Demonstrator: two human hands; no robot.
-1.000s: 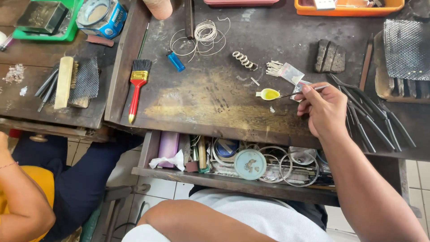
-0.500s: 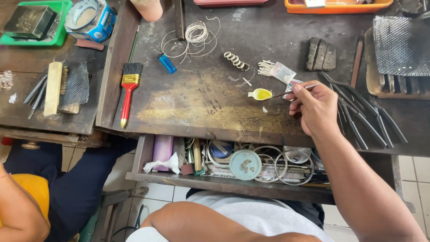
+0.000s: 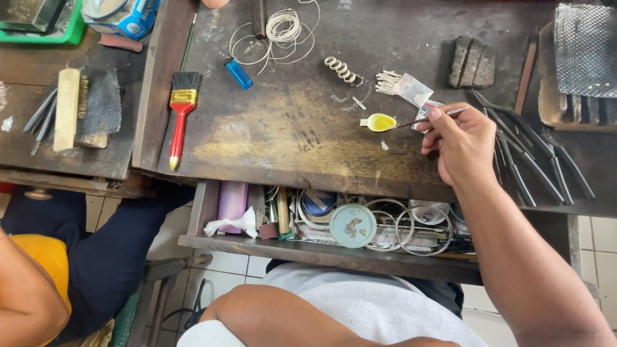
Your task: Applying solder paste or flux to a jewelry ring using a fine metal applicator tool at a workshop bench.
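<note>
My right hand (image 3: 461, 142) pinches a thin metal tool (image 3: 429, 118) whose tip reaches left to a small spoon-shaped dish of yellow liquid (image 3: 379, 122) on the dark workbench (image 3: 295, 128). Just above the hand lie a small clear plastic bag (image 3: 413, 88) and a bundle of pale short sticks (image 3: 387, 81). My left hand is hidden; only my left forearm (image 3: 270, 318) shows, resting low across my lap, below the open drawer (image 3: 334, 225).
Several dark pliers (image 3: 527, 154) lie right of the hand. A metal spring (image 3: 342, 71), blue lighter (image 3: 238, 73), wire coil (image 3: 283, 29) and red-handled brush (image 3: 180, 115) sit on the bench. Another person's arm (image 3: 26, 289) is at lower left. Wire mesh (image 3: 585, 48) lies far right.
The view has shifted slightly. My right hand stays at the yellow dish with the thin tool, its tip still at the dish.
</note>
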